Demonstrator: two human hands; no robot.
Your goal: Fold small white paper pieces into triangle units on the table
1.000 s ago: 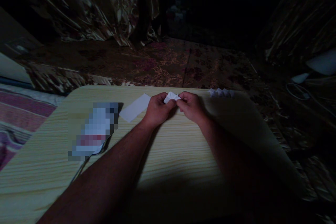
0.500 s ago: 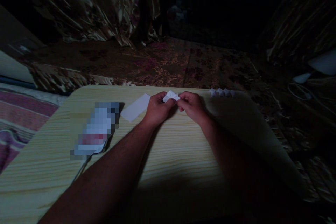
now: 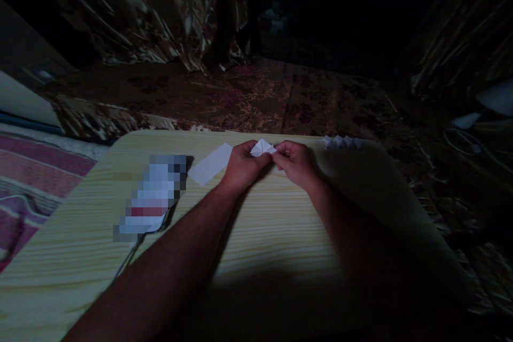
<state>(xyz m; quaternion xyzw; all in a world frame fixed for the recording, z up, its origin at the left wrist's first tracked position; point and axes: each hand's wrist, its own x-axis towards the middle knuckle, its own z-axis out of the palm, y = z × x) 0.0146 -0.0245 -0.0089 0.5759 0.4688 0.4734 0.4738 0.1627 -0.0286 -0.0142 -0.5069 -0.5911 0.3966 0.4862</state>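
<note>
A small folded piece of white paper (image 3: 262,147), with crease lines meeting near its top, is held up between both hands above the far part of the table. My left hand (image 3: 243,164) grips its left side, thumb pressed along the lower edge. At the right corner, my right hand (image 3: 292,161) pinches the paper between thumb and fingers. A flat white paper strip (image 3: 211,164) lies just left of my left hand. Several small folded white paper pieces (image 3: 342,142) stand in a row near the far right edge.
The light wooden table (image 3: 256,235) has rounded corners. On its left lies a blurred-out, phone-like device (image 3: 154,192) with a white cable (image 3: 125,262). Beyond the table are a patterned cloth-covered ledge (image 3: 248,93) and curtains (image 3: 172,5). Striped bedding (image 3: 32,171) is at left.
The whole view has shifted slightly, so things sit a little further right. Both hands keep hold of the folded paper, with the left thumb slightly nearer its right corner.
</note>
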